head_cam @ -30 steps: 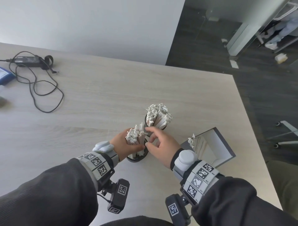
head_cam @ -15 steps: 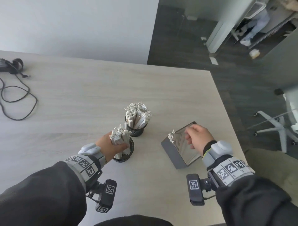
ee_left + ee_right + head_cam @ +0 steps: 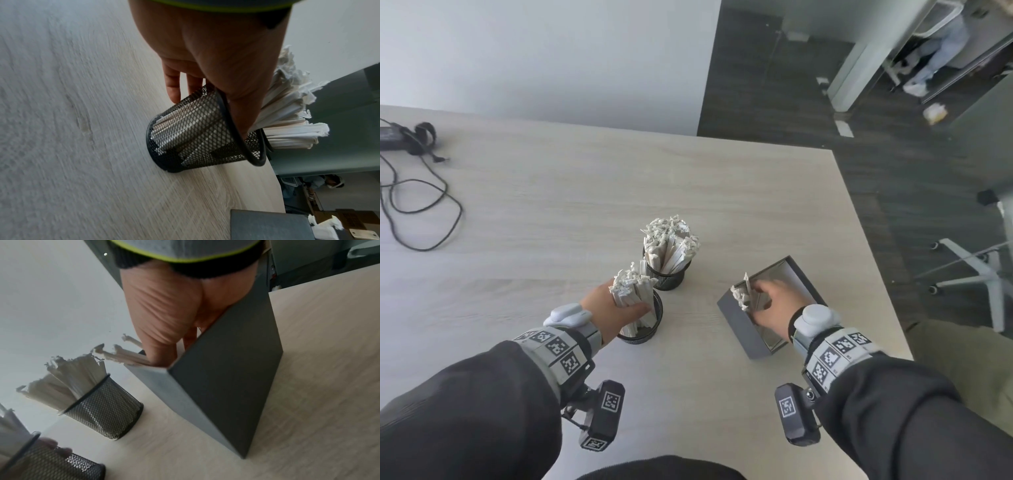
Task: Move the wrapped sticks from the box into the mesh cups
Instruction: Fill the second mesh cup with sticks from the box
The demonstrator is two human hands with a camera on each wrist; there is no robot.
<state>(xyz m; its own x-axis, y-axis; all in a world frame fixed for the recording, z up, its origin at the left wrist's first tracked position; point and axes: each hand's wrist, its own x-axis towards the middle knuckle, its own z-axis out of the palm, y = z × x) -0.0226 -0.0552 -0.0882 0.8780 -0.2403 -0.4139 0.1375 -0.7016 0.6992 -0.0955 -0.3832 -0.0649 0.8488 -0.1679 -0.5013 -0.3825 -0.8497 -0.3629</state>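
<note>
Two black mesh cups stand mid-table. The far cup (image 3: 669,275) (image 3: 107,408) is packed with wrapped sticks (image 3: 671,236). The near cup (image 3: 650,329) (image 3: 195,133) holds a smaller bundle of sticks (image 3: 630,284) (image 3: 287,113). My left hand (image 3: 616,308) (image 3: 216,56) grips that cup, thumb inside the rim against the sticks and fingers down the outside. To the right, the grey box (image 3: 739,325) (image 3: 226,369) stands open. My right hand (image 3: 774,301) (image 3: 164,305) is inside it, fingers curled on the few wrapped sticks (image 3: 741,294) (image 3: 127,355) leaning in its left corner.
A black charger (image 3: 400,137) and its looped cable (image 3: 421,205) lie at the table's far left. The table's right edge (image 3: 869,240) runs just beyond the box. A white chair base (image 3: 979,274) stands on the dark floor beyond that edge.
My right hand left the near cup, crossed to the box and has now dropped inside it onto the sticks. My left hand stayed on the near cup.
</note>
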